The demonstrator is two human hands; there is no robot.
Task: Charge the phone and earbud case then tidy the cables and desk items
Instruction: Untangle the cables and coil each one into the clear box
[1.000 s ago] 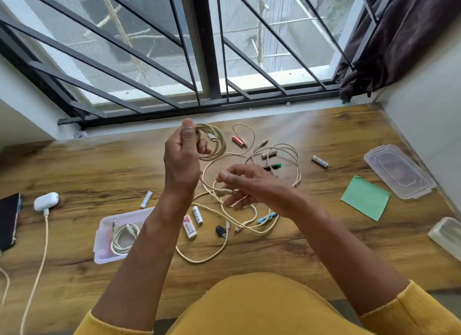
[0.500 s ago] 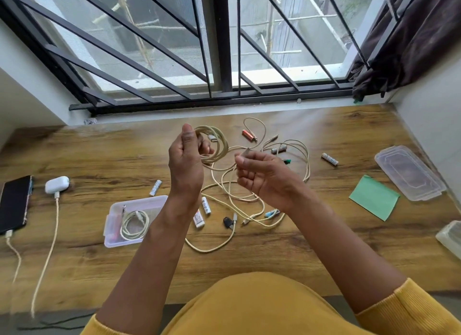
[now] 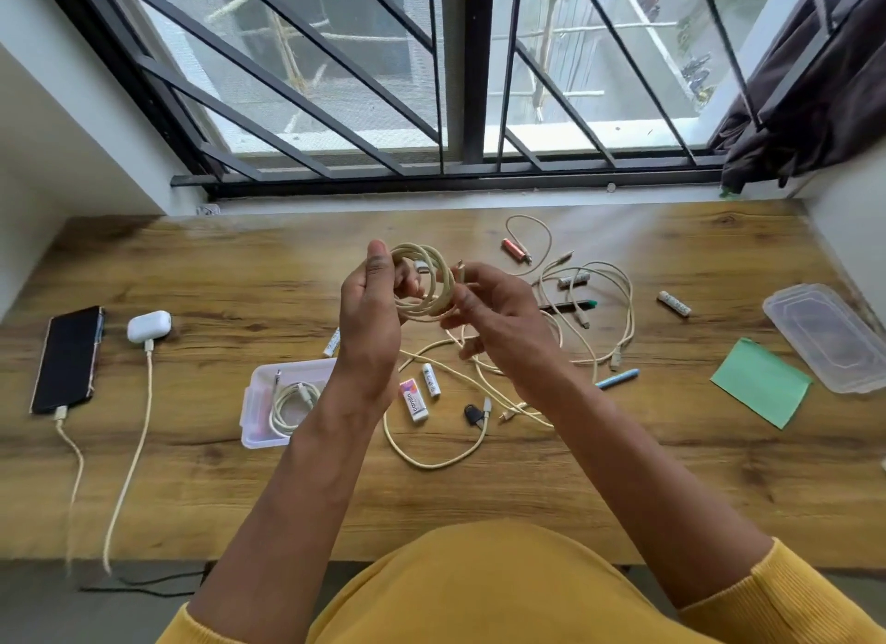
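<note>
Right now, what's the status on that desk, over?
Left hand grips coiled cable; right hand pinches its end. Phone and earbud case plugged in. Loose cables and batteries litter the desk.

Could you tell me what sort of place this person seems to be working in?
Probably a room in a home, at a wooden desk set against a barred window with a dark curtain at one side. A phone and earbud case charging there suggest a personal desk, not a workshop.
</note>
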